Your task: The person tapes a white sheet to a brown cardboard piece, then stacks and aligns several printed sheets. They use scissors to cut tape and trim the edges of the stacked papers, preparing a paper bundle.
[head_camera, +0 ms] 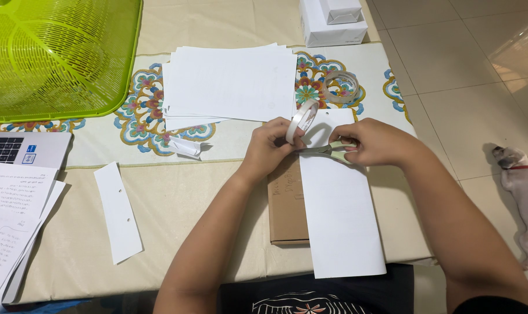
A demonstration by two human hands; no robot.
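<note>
Head view: a tape roll (302,121) is pinched in the left hand (270,148), its grip closed; scissors (329,149) are clasped in the right hand (375,142). Just below both grips 1 white sheet (342,221) lies over a cardboard box (287,209), seemingly not yet taped.

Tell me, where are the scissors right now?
In the head view, the scissors are just right of centre, gripped in the right hand. They sit over the top of a long white sheet, beside the tape roll in the left hand.
</note>
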